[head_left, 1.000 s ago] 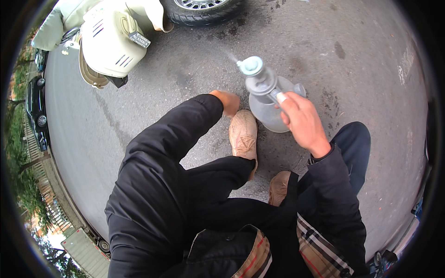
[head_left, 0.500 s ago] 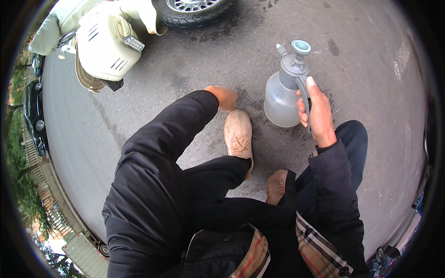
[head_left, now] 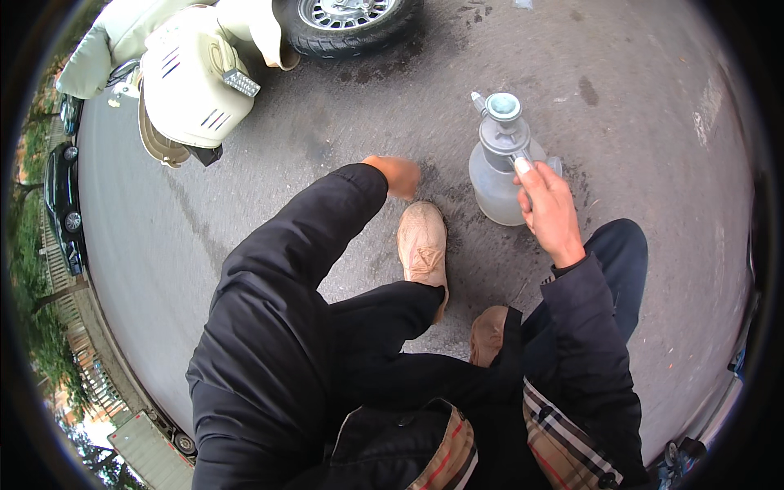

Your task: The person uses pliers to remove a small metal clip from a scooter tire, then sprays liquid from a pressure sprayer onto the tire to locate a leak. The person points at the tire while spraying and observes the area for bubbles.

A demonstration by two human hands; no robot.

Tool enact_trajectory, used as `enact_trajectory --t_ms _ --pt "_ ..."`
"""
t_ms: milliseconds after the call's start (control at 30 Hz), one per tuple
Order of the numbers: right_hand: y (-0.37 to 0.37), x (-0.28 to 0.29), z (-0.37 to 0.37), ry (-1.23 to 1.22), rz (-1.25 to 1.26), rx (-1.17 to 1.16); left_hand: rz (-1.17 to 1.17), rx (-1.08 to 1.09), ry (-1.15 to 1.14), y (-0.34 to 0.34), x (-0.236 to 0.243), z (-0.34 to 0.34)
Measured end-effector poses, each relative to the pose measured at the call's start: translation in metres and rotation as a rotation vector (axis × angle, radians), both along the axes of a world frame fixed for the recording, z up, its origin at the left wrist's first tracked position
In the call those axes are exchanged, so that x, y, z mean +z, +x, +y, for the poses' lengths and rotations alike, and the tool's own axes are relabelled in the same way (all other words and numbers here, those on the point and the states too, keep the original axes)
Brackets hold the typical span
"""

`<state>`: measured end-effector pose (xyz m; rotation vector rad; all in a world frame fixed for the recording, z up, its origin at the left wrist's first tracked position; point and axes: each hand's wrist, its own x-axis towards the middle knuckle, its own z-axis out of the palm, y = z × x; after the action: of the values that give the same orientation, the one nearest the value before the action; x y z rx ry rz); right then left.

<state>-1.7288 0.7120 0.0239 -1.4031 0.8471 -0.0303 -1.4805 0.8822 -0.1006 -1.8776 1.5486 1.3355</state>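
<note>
My right hand (head_left: pixel 549 208) grips the handle of a translucent grey pump sprayer (head_left: pixel 498 188) with a pale blue top and a nozzle pointing up-left. The sprayer looks upright; I cannot tell whether its base rests on the asphalt (head_left: pixel 637 147). My left hand (head_left: pixel 396 175) is low, just above the toe of my beige left shoe (head_left: pixel 420 241), its fingers smeared by motion and partly out of sight. My other shoe (head_left: pixel 488 335) shows between my dark-trousered legs.
A cream scooter (head_left: pixel 192 82) is at the upper left, its black tyre (head_left: pixel 351 45) with a silver rim at the top. Wet dark patches mark the asphalt around it. Along the far left edge are a black car (head_left: pixel 61 192), a fence, trees and a grey truck (head_left: pixel 151 449).
The sprayer was tilted left with mist at its nozzle; it has since swung rightward and upright, and no mist shows. My left hand stays blurred near the shoe.
</note>
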Motion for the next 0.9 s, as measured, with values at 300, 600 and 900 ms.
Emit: enact_trajectory --t_ms 300,600,900 --pt "0.002 0.008 -0.001 -0.061 0.020 -0.021 -0.044 0.163 -0.081 0.040 -0.018 0.009" --pt "0.000 0.010 0.000 -0.309 0.149 0.120 -0.432 0.496 -0.392 0.114 -0.014 0.024" --pt "0.002 0.007 0.000 -0.277 0.061 0.073 -0.515 0.593 -0.577 0.096 0.017 0.012"
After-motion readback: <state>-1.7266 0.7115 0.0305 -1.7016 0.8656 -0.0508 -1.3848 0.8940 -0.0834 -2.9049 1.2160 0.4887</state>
